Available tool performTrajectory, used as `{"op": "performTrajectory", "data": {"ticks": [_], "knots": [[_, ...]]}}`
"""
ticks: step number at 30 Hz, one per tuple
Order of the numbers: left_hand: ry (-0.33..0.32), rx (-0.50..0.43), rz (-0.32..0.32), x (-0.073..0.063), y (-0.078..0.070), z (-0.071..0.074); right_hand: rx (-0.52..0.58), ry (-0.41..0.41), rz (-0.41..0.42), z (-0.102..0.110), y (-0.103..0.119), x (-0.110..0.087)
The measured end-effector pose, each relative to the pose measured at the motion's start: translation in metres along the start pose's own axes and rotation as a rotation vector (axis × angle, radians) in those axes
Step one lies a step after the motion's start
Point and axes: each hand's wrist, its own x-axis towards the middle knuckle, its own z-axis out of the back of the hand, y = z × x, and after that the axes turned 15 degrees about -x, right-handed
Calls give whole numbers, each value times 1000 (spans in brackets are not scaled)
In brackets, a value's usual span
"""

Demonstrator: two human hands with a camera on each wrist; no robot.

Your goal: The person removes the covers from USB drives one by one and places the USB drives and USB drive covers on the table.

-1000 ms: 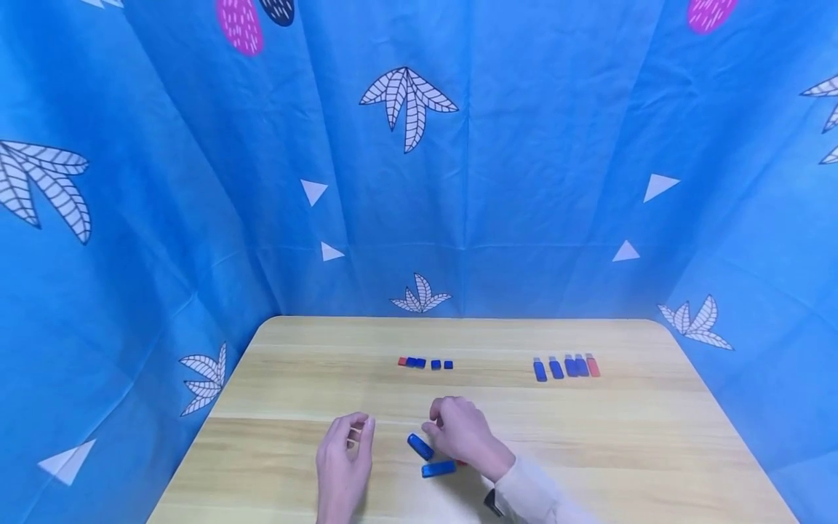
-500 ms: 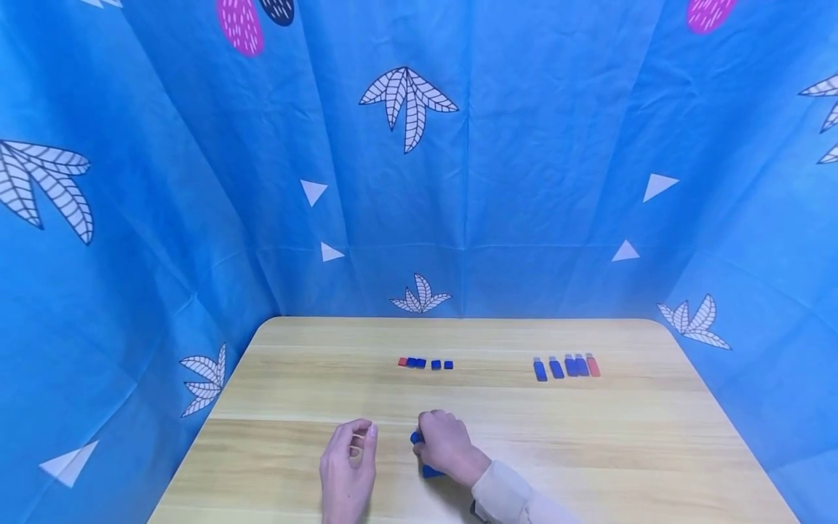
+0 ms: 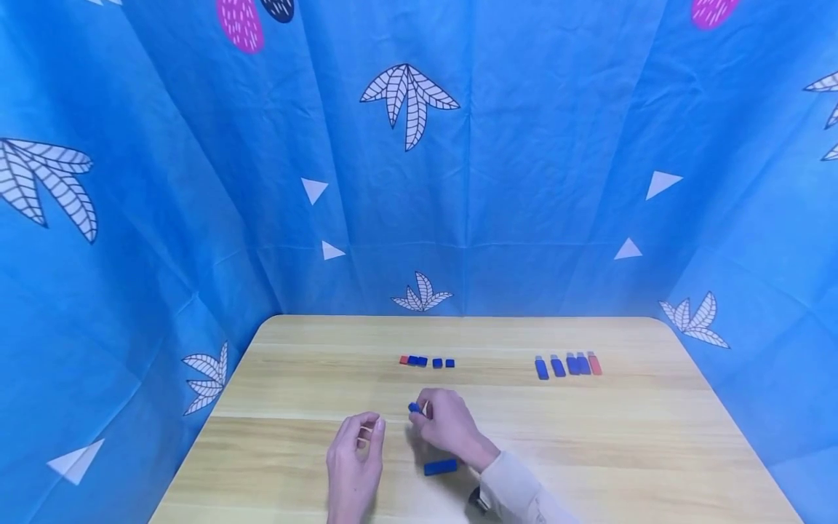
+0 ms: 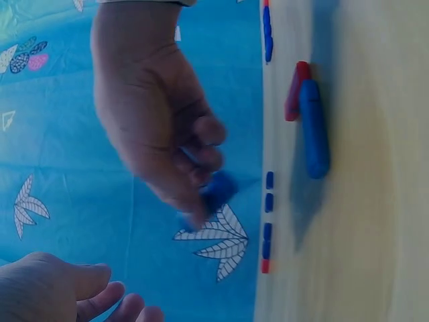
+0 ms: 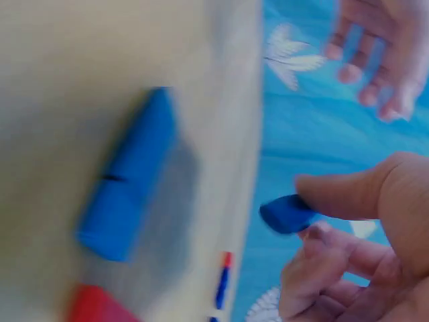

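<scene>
My right hand (image 3: 452,426) pinches a blue USB flash drive (image 5: 288,215) between thumb and fingers, above the table; most of the drive is hidden by the fingers. My left hand (image 3: 356,466) hovers just to the left with loosely bent fingers and holds nothing. Below the right wrist a capped blue USB flash drive (image 3: 440,467) lies on the table. Next to it in the left wrist view is a red flash drive (image 4: 293,94), which the right arm hides in the head view.
Farther back on the wooden table (image 3: 294,378), several small caps (image 3: 437,363), blue and one red, lie in a row. To their right lie several uncapped flash drives (image 3: 557,366), plugs pointing away. A blue patterned curtain (image 3: 524,145) surrounds the table.
My right hand reached down to one of the two blue flash drives, took hold of it and lifted it away toward the far side. The left hand shifted slightly right.
</scene>
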Motion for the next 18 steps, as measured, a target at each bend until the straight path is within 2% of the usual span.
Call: {"op": "performTrajectory", "data": {"ticks": [4,10,14,18], "knots": [[24,-22,-23,4,-7,-5,186,-9,-14,28,3,2],[44,-80,-101,9,-19,-13,449,48,-46,70,7,-9],[73,-131,-161,11,-29,-20,525,90,-57,88,7,-20],[144,-184,-151,11,-42,-27,559,99,-26,95,7,-31]]}}
